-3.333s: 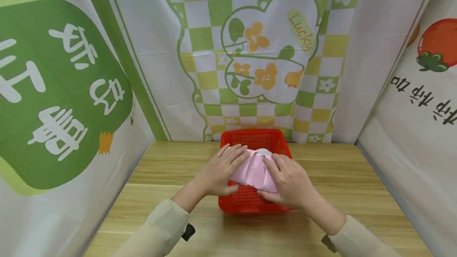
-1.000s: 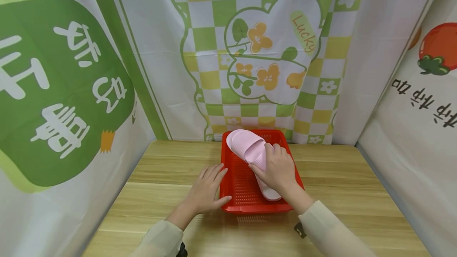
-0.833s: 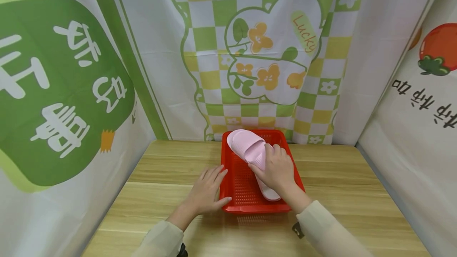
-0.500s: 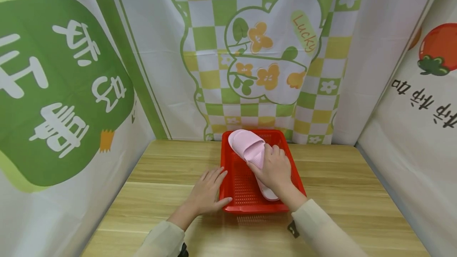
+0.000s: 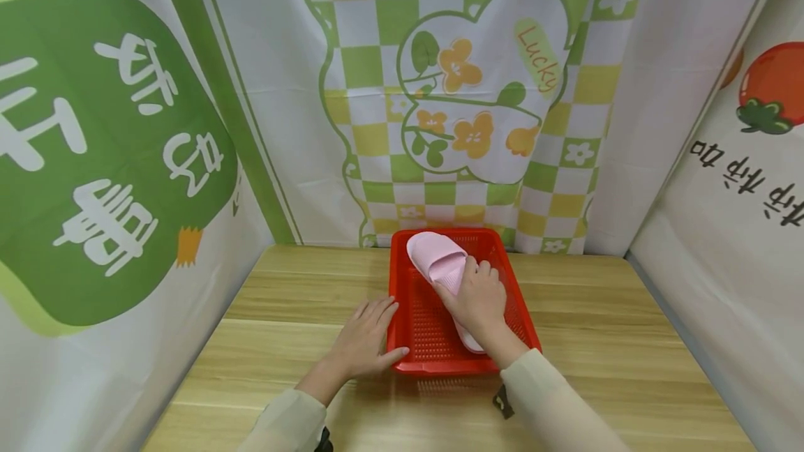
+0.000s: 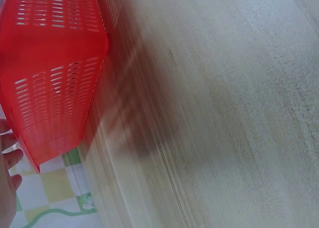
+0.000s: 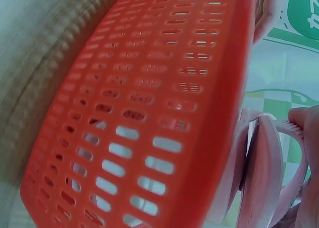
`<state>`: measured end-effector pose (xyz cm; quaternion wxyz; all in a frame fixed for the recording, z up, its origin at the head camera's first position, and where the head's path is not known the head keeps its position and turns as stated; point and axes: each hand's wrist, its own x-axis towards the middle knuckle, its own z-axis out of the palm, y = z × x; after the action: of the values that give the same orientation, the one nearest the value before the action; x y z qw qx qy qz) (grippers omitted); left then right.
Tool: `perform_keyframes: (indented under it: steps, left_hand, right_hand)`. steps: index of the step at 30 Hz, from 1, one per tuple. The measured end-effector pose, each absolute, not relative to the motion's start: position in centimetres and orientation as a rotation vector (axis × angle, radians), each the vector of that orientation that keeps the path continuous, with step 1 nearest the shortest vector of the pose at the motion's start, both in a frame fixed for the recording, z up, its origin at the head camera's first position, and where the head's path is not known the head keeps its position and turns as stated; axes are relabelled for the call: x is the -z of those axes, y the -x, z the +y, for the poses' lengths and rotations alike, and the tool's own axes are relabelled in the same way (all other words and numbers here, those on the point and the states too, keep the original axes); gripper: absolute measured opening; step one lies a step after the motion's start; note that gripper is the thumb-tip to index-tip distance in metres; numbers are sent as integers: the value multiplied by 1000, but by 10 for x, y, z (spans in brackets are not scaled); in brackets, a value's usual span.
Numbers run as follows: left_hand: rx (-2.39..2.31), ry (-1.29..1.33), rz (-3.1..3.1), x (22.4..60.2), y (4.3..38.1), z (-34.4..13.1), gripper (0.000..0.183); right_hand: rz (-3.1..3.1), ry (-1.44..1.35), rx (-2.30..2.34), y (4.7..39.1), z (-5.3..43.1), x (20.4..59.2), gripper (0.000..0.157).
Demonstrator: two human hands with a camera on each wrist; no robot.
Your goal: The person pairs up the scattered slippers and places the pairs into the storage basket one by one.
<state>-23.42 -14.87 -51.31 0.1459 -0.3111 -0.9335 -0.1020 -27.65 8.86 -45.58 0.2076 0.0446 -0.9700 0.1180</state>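
Observation:
A pink slipper with a broad ribbed strap slants over the red basket, its toe toward the back left corner. My right hand grips it around the strap, hiding part of it. In the right wrist view two pink soles lie against each other above the basket rim, with a dark gap between them. At the basket's left side is my left hand, fingers spread and nearly straight, fingertips at the rim. Its fingers show beside the basket wall in the left wrist view.
The basket stands on a wood-grain table close to the back edge. Behind hangs a checkered green and yellow curtain. Printed cloth walls enclose the left and right sides.
Both hands held the slipper crosswise at first; the left let go and moved to the left rim. Lately the right hand has shifted slightly left, turning the slipper a little more lengthwise.

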Motion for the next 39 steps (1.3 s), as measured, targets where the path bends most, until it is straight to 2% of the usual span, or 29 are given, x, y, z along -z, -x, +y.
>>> perform_keyframes:
  steps: [12,25,39]
  left_hand:
    - [259,899,-2684,515,233,-150,80]
    - [239,901,-2677,517,234,-148,78]
    - [173,930,-2700,518,233,-150,79]
  right_hand:
    - [-2802,-5,-429,285,74,460,89]
    - [-2833,74,-449,290,62,474,82]
    - [-2894,131,-376,291,46,481,85]
